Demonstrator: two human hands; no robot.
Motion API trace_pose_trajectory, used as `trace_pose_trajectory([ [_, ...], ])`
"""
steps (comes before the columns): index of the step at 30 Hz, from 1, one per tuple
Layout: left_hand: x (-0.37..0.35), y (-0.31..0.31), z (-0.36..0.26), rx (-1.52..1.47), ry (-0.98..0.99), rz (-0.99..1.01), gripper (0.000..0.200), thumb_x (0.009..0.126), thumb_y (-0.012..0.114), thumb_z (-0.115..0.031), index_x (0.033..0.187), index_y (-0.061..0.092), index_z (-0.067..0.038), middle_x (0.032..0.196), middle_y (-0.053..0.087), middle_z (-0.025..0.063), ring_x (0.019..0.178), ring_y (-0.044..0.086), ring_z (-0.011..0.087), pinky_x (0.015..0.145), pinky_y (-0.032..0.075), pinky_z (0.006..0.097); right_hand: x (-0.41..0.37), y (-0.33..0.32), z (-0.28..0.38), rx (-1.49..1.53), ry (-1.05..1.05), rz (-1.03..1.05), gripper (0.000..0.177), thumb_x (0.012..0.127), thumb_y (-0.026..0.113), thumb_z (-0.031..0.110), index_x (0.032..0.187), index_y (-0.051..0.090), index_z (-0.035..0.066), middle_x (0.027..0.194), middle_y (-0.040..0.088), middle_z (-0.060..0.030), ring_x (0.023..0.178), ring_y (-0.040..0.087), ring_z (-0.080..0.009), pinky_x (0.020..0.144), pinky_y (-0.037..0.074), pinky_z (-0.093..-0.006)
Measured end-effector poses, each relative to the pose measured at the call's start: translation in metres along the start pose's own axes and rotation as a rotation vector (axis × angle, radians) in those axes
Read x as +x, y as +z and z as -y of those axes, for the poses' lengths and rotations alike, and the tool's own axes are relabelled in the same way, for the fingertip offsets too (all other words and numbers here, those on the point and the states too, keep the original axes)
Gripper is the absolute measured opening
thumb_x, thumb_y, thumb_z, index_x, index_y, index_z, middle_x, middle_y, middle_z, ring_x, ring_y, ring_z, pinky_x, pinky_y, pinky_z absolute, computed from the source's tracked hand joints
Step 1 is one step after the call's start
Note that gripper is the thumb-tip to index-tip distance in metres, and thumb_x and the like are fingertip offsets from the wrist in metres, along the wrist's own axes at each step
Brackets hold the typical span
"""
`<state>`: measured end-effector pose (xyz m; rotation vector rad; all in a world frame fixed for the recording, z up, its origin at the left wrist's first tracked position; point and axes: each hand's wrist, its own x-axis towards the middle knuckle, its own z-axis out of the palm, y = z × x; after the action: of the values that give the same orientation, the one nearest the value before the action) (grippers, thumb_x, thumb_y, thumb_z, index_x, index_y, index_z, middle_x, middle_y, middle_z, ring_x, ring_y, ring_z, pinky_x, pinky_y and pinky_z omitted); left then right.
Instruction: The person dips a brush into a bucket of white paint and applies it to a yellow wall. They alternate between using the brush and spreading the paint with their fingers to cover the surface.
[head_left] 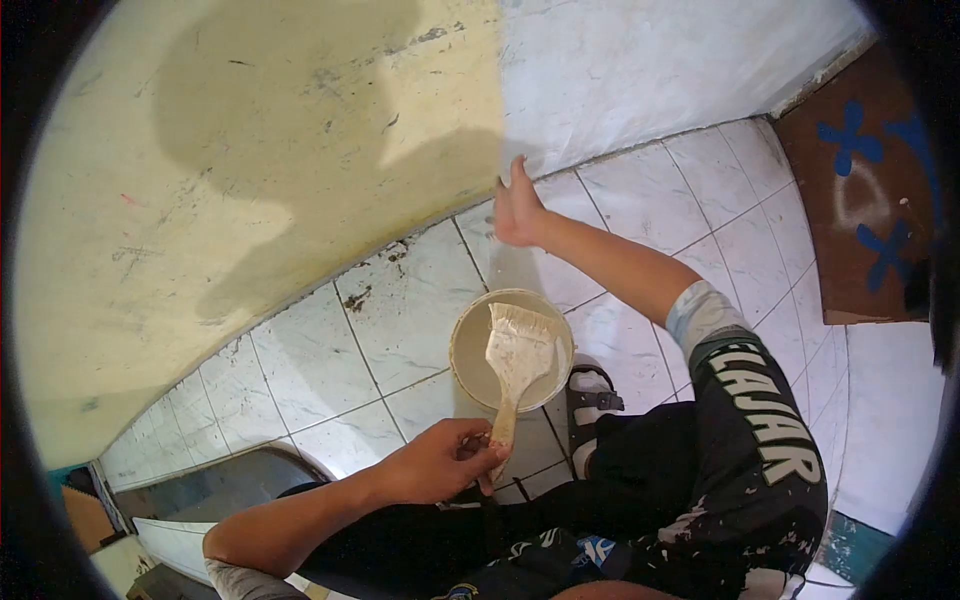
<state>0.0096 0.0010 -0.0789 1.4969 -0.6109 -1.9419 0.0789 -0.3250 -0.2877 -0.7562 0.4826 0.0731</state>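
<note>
My left hand [440, 462] pinches the handle of a wide paintbrush [524, 350] whose head is coated with whitish paint. The brush head is over the mouth of a round, cream-coloured bucket [457, 362] on the floor; whether it touches the inside cannot be told. Farther out, my right hand [517, 215] is empty, its fingers stretched apart close to the foot of the wall. That wall is yellow [300, 130] on the left and pale white [640, 70] on the right, with a straight upright line between the two colours.
White floor tiles [420, 290] run along the wall, with dark crumbs [358, 298] near its base. A brown panel [840, 220] with blue flower shapes stands at the right. My sandalled foot [594, 400] is beside the bucket. A dark, glossy surface [220, 490] is at lower left.
</note>
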Motion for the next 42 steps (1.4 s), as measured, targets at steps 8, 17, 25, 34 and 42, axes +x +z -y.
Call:
trace_pose_trajectory([
  [8,-0.007,0.002,-0.003,0.001,-0.012,-0.041,0.033,0.108,0.055,-0.027,0.112,0.061,0.005,0.089,0.068,0.0083,0.082,0.068,0.0141,0.078,0.054,0.0298,-0.096,-0.042,0.02,-0.556,0.28,-0.051,0.108,0.086,0.012,0.093,0.165,0.018,0.019,0.17,0.006,-0.0218,0.155,0.004,-0.045,0.121,0.003,-0.062],
  [17,0.005,0.003,0.021,-0.381,0.002,-0.014,0.033,0.11,0.047,-0.022,0.131,0.047,0.003,0.101,0.064,0.0094,0.093,0.067,0.0189,0.093,0.057,0.0375,-0.209,0.012,0.057,-1.427,-0.157,0.169,0.066,0.109,0.031,0.053,0.163,0.023,0.017,0.167,0.017,-0.0216,0.152,0.021,-0.0389,0.125,0.021,-0.0494],
  [25,0.005,0.0,0.023,-0.911,0.06,0.155,0.03,0.108,0.048,-0.03,0.125,0.038,-0.007,0.089,0.046,0.0032,0.081,0.053,0.0171,0.084,0.056,0.0442,-0.229,0.049,0.051,-1.646,-0.264,0.289,0.075,0.101,0.056,0.047,0.163,0.023,0.02,0.169,0.013,-0.0217,0.156,0.006,-0.0415,0.126,0.012,-0.0579],
  [34,0.007,0.006,0.018,-0.854,0.0,-0.006,0.023,0.11,0.045,-0.031,0.103,0.038,-0.01,0.072,0.036,-0.0026,0.06,0.042,0.0115,0.059,0.052,0.0374,-0.241,0.069,0.03,-2.082,-0.617,0.323,0.089,0.093,0.039,0.08,0.162,0.028,0.026,0.167,0.001,-0.0282,0.152,-0.001,-0.053,0.12,0.009,-0.0677],
  [42,0.005,0.005,0.012,-0.817,0.009,0.025,0.02,0.11,0.043,-0.028,0.104,0.037,-0.01,0.07,0.033,-0.0026,0.058,0.039,0.0114,0.057,0.052,0.0365,-0.24,0.064,0.006,-2.123,-0.655,0.365,0.092,0.087,0.033,0.089,0.159,0.038,0.032,0.167,-0.003,-0.0279,0.15,-0.004,-0.057,0.118,0.007,-0.0724],
])
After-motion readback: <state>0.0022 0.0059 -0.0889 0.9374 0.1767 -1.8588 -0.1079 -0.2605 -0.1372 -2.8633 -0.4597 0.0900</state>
